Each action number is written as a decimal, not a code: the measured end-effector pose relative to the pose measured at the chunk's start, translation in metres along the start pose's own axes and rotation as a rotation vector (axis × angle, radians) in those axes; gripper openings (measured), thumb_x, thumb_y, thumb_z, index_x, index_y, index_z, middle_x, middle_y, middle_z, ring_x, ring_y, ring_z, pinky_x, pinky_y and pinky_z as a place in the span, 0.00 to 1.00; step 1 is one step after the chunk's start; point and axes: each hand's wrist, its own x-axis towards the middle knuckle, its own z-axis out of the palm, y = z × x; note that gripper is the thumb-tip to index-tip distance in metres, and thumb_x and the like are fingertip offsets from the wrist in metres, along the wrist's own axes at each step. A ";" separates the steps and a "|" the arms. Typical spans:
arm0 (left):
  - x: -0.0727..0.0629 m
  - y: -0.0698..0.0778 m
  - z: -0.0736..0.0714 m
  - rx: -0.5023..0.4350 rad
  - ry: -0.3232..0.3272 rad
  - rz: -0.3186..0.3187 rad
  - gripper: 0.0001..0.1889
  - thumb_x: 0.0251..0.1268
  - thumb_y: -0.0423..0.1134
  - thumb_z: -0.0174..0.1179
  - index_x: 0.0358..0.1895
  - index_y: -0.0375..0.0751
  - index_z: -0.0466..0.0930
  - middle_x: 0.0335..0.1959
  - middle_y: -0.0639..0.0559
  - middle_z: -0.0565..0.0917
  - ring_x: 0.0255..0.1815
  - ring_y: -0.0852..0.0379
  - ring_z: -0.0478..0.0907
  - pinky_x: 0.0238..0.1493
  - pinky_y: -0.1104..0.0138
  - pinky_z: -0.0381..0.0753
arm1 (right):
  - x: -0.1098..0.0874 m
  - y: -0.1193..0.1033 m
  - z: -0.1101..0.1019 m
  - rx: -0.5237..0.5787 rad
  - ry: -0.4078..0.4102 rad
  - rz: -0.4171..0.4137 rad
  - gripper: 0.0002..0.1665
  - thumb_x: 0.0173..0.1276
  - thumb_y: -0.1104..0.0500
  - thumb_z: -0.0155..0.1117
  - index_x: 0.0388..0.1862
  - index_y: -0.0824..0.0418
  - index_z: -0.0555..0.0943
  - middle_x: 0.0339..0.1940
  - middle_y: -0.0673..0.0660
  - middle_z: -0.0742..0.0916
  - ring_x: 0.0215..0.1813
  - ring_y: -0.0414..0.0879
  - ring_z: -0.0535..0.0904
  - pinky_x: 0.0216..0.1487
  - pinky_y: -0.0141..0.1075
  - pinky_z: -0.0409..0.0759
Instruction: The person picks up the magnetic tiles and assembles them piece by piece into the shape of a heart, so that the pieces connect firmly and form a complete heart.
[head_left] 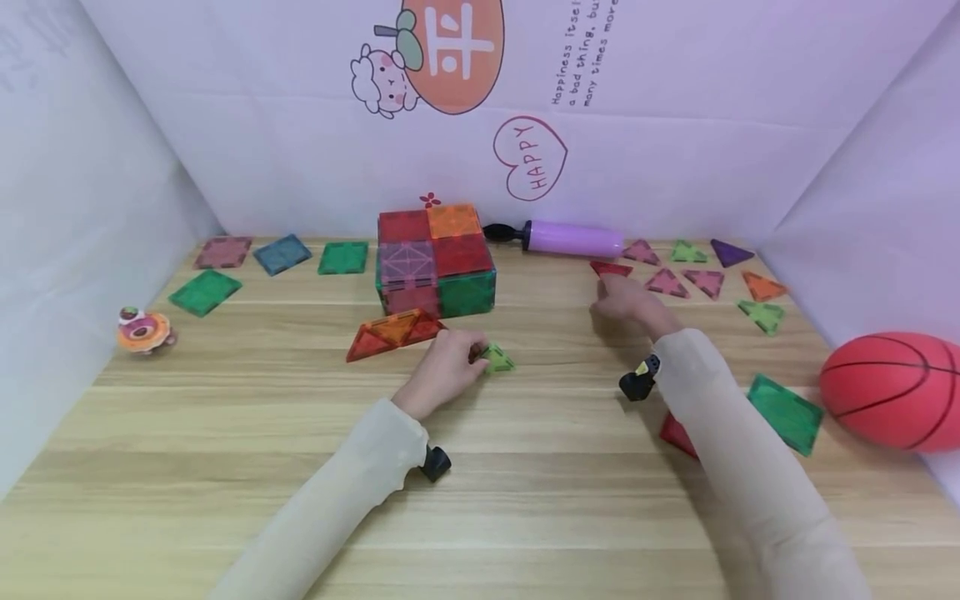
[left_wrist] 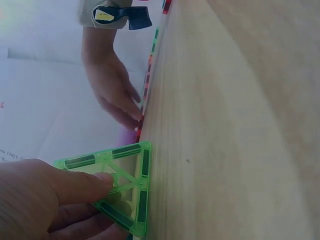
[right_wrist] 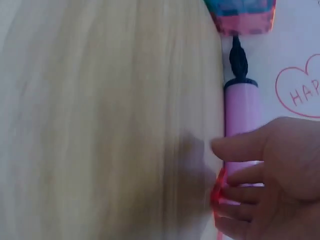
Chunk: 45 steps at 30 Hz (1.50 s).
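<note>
My left hand [head_left: 447, 371] pinches a light green triangular magnetic tile [left_wrist: 142, 182] between thumb and fingers, its lower edge right at the wooden table. Beside that hand stands a row of joined red and orange triangle tiles [head_left: 393, 332]. Behind it is a box of magnetic tiles [head_left: 467, 295], with red, orange, purple and green panels. Farther right, my right hand [head_left: 633, 302] reaches to a red triangle tile [head_left: 611, 268] on the table. Its fingertips are at that tile, while the thumb [right_wrist: 235, 148] stays apart from the fingers.
A purple pump [head_left: 573, 239] lies along the back wall. Several triangle tiles [head_left: 667, 283] are at the back right, square tiles [head_left: 281, 254] at the back left. A red ball [head_left: 892, 392], a green square tile [head_left: 786, 414] and a small toy figure [head_left: 144, 331] flank the sides.
</note>
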 end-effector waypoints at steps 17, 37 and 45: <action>0.002 -0.001 0.002 -0.028 -0.017 -0.016 0.02 0.58 0.30 0.65 0.33 0.40 0.83 0.27 0.51 0.82 0.26 0.59 0.70 0.31 0.69 0.71 | -0.017 0.013 -0.003 -0.001 -0.044 0.050 0.18 0.64 0.62 0.59 0.50 0.71 0.72 0.38 0.65 0.77 0.38 0.55 0.72 0.38 0.43 0.71; 0.001 -0.001 0.001 -0.006 0.003 0.007 0.02 0.58 0.31 0.65 0.32 0.40 0.81 0.25 0.51 0.80 0.25 0.59 0.69 0.30 0.69 0.70 | -0.017 0.022 -0.009 0.010 -0.028 0.075 0.31 0.63 0.61 0.63 0.61 0.76 0.68 0.51 0.74 0.77 0.46 0.60 0.70 0.49 0.50 0.72; 0.000 -0.002 0.001 0.004 0.005 0.005 0.02 0.58 0.31 0.65 0.33 0.40 0.81 0.26 0.51 0.81 0.25 0.59 0.70 0.30 0.69 0.71 | -0.023 0.020 -0.008 0.029 0.015 0.058 0.26 0.54 0.58 0.73 0.47 0.73 0.77 0.42 0.68 0.80 0.41 0.56 0.71 0.43 0.44 0.72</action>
